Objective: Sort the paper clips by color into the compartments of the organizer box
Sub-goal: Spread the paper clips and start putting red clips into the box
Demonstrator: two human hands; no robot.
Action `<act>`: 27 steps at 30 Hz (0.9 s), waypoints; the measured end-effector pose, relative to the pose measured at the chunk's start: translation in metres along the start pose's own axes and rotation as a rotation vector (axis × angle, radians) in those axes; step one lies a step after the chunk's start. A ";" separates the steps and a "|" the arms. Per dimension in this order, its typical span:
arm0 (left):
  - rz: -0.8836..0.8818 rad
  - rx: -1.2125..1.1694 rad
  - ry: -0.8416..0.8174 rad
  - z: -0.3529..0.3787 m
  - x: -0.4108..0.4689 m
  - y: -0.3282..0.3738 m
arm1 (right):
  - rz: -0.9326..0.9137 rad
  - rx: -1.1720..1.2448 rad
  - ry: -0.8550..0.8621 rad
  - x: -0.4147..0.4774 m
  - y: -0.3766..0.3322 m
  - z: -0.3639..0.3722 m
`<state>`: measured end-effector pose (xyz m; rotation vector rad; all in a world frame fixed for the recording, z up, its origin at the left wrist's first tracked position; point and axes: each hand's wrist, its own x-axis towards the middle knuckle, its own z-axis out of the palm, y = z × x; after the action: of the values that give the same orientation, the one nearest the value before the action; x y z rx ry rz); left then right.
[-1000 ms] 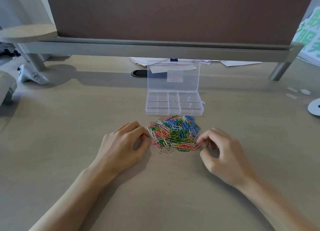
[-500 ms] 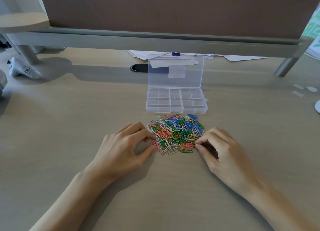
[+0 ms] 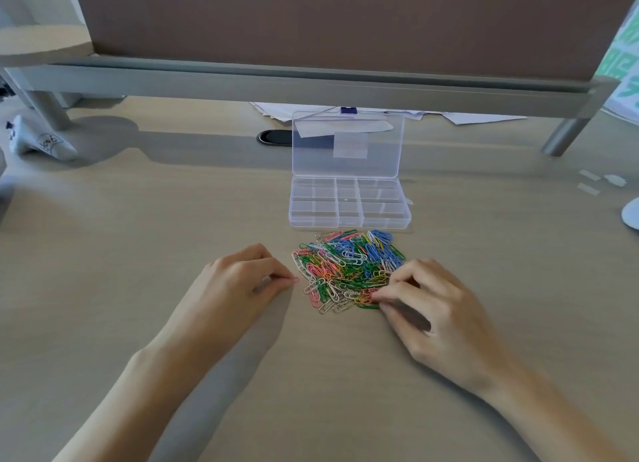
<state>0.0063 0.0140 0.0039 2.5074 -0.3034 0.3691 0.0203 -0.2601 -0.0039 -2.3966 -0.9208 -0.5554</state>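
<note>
- Just in front of the open box [image 3: 349, 223], a pile [image 3: 349, 268] of blue, green, pink, yellow and white clips lies on the desk [image 3: 138, 219]. Its far edge comes close to the box's front wall without touching it.
- The left hand [image 3: 242, 283] rests on the desk just left of the pile, fingers curled. Thumb and forefinger pinch a pink clip [image 3: 295, 279], whose tip pokes out toward the pile but stays apart from it.
- The right hand [image 3: 442, 316] sits at the pile's near right corner, fingers curled. Its forefinger and thumb tips are down among the red and pink clips there; whether they have hold of one cannot be told.
- The clear box lies flat, its tray split into small compartments, between the pile and the desk's back edge.
- The lid [image 3: 347, 143] stands upright at the rear of the box, with a strip of white paper and a pale label showing on it.
- A brown panel [image 3: 311, 22] on a grey rail [image 3: 242, 84] spans the back of the desk, and loose papers [image 3: 276, 110] poke out beneath it.
- A dark oval grommet [image 3: 273, 137] sits just left of the lid.
- A white object with black marks [image 3: 41, 145] lies at the far left, and small scraps of tape [image 3: 589, 181] lie at the far right.
</note>
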 end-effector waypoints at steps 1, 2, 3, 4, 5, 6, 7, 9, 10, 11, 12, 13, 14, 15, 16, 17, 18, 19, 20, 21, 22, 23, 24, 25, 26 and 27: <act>0.026 0.038 0.001 -0.001 0.000 0.000 | 0.004 -0.002 -0.006 0.000 0.000 0.001; 0.075 0.108 0.010 -0.001 0.000 0.000 | 0.012 -0.003 -0.010 0.001 0.001 0.002; 0.136 0.185 0.019 0.000 0.000 0.001 | 0.021 -0.001 -0.014 0.001 0.001 0.002; 0.191 0.250 0.022 0.000 -0.002 0.001 | 0.029 0.004 -0.017 0.001 0.001 0.003; 0.231 0.302 0.016 0.000 -0.003 0.000 | 0.036 0.010 -0.019 0.001 0.002 0.003; 0.261 0.350 0.003 0.001 -0.004 -0.001 | 0.041 0.015 -0.020 0.001 0.002 0.003; 0.282 0.392 -0.006 0.001 -0.004 -0.001 | 0.044 0.017 -0.020 0.001 0.002 0.003; 0.297 0.438 -0.006 0.002 -0.002 -0.002 | 0.044 0.009 -0.021 0.002 0.002 0.004; 0.293 0.441 0.002 0.002 0.000 -0.003 | 0.037 -0.005 -0.020 0.002 0.002 0.005; 0.284 0.439 0.011 0.002 0.001 -0.003 | 0.023 -0.024 -0.016 0.003 0.001 0.005; 0.273 0.438 0.019 0.002 0.001 -0.003 | 0.008 -0.045 -0.011 0.004 0.000 0.006; 0.264 0.438 0.025 0.002 0.002 -0.002 | -0.007 -0.070 -0.007 0.005 -0.001 0.006; 0.255 0.445 0.030 0.001 0.002 0.000 | -0.022 -0.100 -0.006 0.007 -0.002 0.007; 0.248 0.460 0.035 0.000 0.002 0.002 | -0.037 -0.132 -0.007 0.007 -0.003 0.007; 0.245 0.477 0.040 -0.001 0.002 0.003 | -0.049 -0.157 -0.011 0.008 -0.003 0.007; 0.243 0.485 0.038 -0.002 0.002 0.004 | -0.055 -0.173 -0.014 0.008 -0.004 0.007; 0.242 0.478 0.029 -0.004 0.003 0.003 | -0.055 -0.180 -0.014 0.008 -0.004 0.007; 0.245 0.459 0.018 -0.005 0.003 0.002 | -0.051 -0.183 -0.009 0.008 -0.004 0.008; 0.248 0.422 0.006 -0.006 0.002 -0.001 | -0.043 -0.183 0.001 0.009 -0.004 0.008; 0.248 0.366 -0.006 -0.007 0.001 -0.004 | -0.032 -0.179 0.017 0.009 -0.003 0.008; 0.245 0.301 -0.017 -0.009 0.000 -0.007 | -0.018 -0.165 0.033 0.009 -0.003 0.008; 0.240 0.248 -0.028 -0.011 -0.001 -0.010 | 0.000 -0.142 0.047 0.008 -0.003 0.008; 0.235 0.215 -0.043 -0.013 -0.002 -0.012 | 0.020 -0.111 0.061 0.008 -0.003 0.007; 0.232 0.196 -0.062 -0.015 -0.002 -0.013 | 0.042 -0.075 0.077 0.008 -0.002 0.006; 0.230 0.182 -0.082 -0.017 -0.002 -0.015 | 0.066 -0.041 0.099 0.007 -0.001 0.005; 0.227 0.171 -0.098 -0.018 -0.001 -0.015 | 0.090 -0.013 0.121 0.007 0.000 0.005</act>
<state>0.0060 0.0368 0.0104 2.6706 -0.6236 0.3755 0.0257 -0.2537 -0.0040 -2.3736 -0.7557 -0.6648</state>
